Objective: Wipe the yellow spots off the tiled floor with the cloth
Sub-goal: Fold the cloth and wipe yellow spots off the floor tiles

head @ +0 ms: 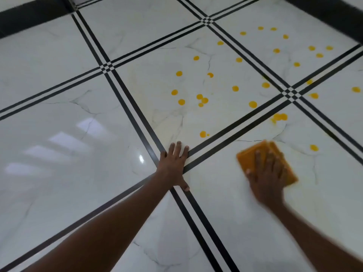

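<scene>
Several yellow spots (235,88) dot the white marble floor tiles (59,144) ahead and to the right, and one smeared patch (280,117) lies just beyond the cloth. A folded orange cloth (246,156) lies flat on the near right tile. My right hand (266,177) presses down on it with spread fingers, blurred by motion. A single spot (314,147) sits just right of the cloth. My left hand (174,165) rests flat and open on the crossing of the black tile lines, holding nothing.
Double black stripes (125,99) run between the tiles and cross in small checkered squares. A dark border (33,18) lines the floor at the far left and far right. The left tiles are glossy, with reflected light and no spots.
</scene>
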`<state>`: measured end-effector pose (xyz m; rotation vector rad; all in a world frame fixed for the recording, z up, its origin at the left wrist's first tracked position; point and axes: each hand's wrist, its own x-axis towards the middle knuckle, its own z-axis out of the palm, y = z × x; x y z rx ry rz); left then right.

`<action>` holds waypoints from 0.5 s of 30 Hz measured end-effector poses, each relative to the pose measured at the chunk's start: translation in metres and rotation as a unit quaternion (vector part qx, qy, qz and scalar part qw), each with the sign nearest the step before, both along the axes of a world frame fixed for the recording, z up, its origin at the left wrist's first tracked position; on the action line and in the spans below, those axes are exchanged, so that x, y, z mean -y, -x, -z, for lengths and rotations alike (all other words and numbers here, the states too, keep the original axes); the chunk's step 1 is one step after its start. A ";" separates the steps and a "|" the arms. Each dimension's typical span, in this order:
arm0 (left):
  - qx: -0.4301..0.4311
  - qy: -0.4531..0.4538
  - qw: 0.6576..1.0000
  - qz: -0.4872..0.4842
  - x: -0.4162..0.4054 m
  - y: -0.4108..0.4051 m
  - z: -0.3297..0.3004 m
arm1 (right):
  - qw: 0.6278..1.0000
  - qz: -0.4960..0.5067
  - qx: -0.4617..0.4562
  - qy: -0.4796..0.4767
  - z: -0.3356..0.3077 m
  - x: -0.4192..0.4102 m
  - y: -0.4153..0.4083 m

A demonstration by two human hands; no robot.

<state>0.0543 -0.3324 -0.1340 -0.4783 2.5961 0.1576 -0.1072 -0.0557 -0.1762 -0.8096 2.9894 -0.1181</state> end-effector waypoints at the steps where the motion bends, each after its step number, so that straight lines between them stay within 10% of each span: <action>1: 0.007 -0.001 1.000 -0.004 -0.001 0.003 -0.004 | 1.000 -0.026 0.008 -0.014 0.001 -0.001 -0.045; 8: -0.003 -0.011 1.000 -0.010 0.004 -0.001 0.003 | 0.940 -0.340 0.032 0.006 0.010 0.120 0.027; 15: 0.017 0.017 1.000 -0.011 -0.012 0.022 -0.017 | 0.996 -0.063 0.001 0.057 0.011 0.046 0.073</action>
